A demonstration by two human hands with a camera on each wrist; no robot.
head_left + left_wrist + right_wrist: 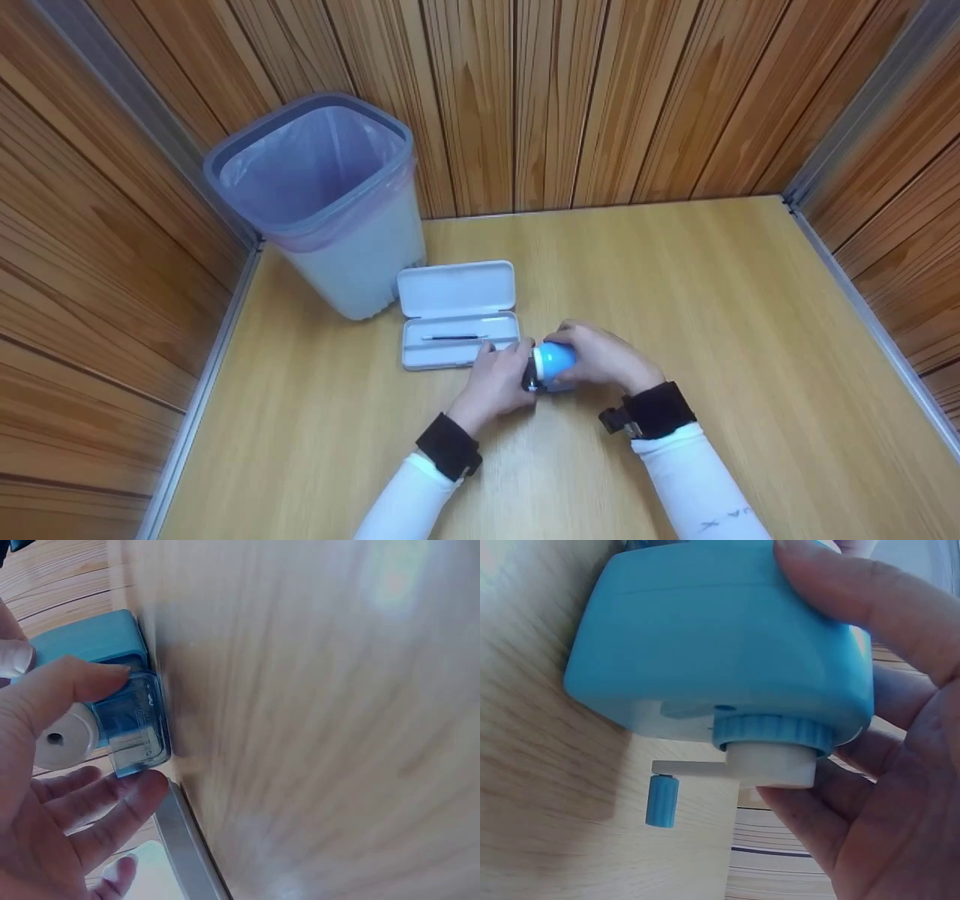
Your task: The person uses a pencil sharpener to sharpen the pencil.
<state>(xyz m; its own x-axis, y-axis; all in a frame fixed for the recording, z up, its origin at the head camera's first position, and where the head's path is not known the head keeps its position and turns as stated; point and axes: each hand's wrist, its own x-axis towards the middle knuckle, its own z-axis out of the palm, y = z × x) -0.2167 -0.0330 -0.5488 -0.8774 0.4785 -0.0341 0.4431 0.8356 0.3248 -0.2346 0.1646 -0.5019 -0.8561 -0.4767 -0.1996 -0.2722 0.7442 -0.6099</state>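
Note:
A blue crank pencil sharpener lies between both hands on the table, just right of the pencil case. My right hand grips its blue body, thumb on one side and fingers on the other. The white crank arm with its blue knob shows in the right wrist view. On the sharpener's other face, my left hand pinches the clear shavings drawer between thumb and fingertips. Beside that drawer is a white round part with the pencil hole. Whether the drawer is fully seated I cannot tell.
An open white pencil case lies just beyond the left hand, with a thin dark pencil in its lower half. Behind it at left stands a lined waste bin. Wood-panelled walls border the table.

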